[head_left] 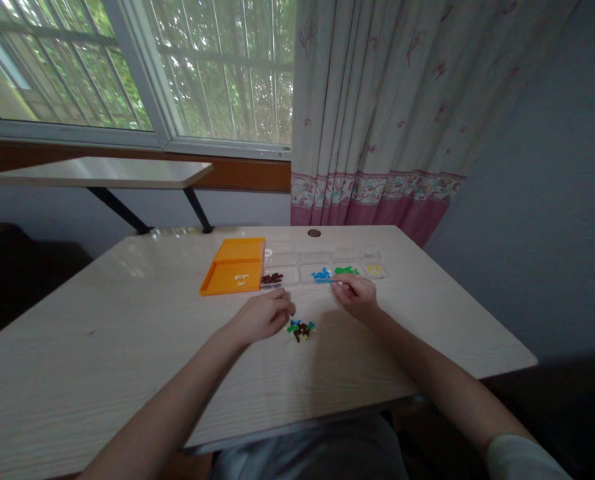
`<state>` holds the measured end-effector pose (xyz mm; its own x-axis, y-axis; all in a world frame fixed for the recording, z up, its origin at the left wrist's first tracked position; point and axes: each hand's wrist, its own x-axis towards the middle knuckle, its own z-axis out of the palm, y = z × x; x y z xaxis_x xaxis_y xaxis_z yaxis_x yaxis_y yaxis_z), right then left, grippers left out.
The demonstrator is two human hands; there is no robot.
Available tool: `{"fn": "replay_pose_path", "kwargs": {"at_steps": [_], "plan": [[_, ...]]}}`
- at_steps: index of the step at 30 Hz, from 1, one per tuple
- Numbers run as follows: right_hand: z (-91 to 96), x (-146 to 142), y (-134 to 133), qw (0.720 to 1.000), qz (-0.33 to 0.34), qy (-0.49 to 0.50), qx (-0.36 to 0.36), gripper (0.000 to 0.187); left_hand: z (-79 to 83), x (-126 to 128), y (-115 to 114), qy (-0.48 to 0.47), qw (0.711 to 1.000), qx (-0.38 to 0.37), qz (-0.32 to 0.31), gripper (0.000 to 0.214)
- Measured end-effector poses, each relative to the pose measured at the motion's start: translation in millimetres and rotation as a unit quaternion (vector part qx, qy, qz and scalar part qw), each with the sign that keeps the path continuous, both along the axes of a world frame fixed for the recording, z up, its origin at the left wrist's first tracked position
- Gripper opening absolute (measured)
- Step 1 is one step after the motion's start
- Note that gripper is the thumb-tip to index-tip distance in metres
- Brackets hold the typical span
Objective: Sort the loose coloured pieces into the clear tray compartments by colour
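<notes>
At the centre of the frame, a small cluster of coloured pieces (302,329) lies on the table (257,393). Left hand (272,313): just beside the cluster, fingers curled; whether they pinch anything cannot be told. Right hand (356,295): right of centre, at the front edge of the clear tray (290,274), fingers drawn together near the blue pieces (320,273); what they grip cannot be told. Orange box (240,250): left of the tray.
</notes>
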<state>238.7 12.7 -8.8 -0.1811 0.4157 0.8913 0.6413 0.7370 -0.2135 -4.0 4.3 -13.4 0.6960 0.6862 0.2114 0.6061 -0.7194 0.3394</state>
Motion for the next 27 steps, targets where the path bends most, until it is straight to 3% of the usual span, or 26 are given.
{"fn": "replay_pose_path", "kwargs": {"at_steps": [10,17,21,27], "plan": [[-1.4,3.3,2.2,1.000,-0.003,-0.013,-0.014,0.017,1.5,-1.6,2.5,0.045,0.998,0.026,0.022,0.017],[-2.7,4.4,2.3,0.997,-0.013,-0.017,-0.068,0.022,3.0,-6.8,3.3,0.042,0.998,0.023,0.041,0.023],[-7.0,7.5,9.1,0.991,-0.029,-0.018,-0.127,0.025,4.0,-6.8,4.1,0.052,0.998,0.019,0.033,0.021],[-12.3,13.3,31.1,0.959,-0.090,-0.050,-0.263,0.026,1.3,-4.3,5.8,0.031,0.999,0.012,0.029,0.019]]}}
